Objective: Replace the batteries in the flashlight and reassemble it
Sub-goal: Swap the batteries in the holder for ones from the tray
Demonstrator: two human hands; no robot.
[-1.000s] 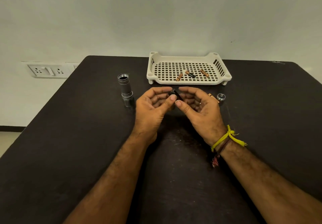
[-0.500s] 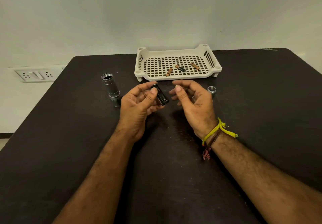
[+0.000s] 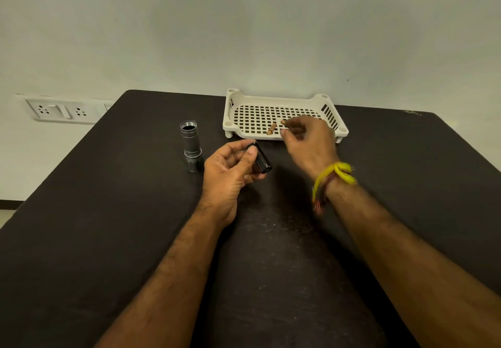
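While the flashlight body point(image 3: 190, 145) stands upright, open end up, at the table's point(image 3: 108, 225) left, your L hand point(image 3: 230, 174) pinches the black battery holder point(image 3: 260, 158) btwn thumb and fingers just beside it. Your R hand point(image 3: 307, 141) reaches into the white tray point(image 3: 235, 109), fingertips closing narrow at a battery point(image 3: 283, 122); firm hold can't be told. Another battery point(image 3: 271, 128) lies adjacent.

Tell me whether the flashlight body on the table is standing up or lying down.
Standing upright. The flashlight body rests on its wider end on the table, open mouth facing up, no cap on it.
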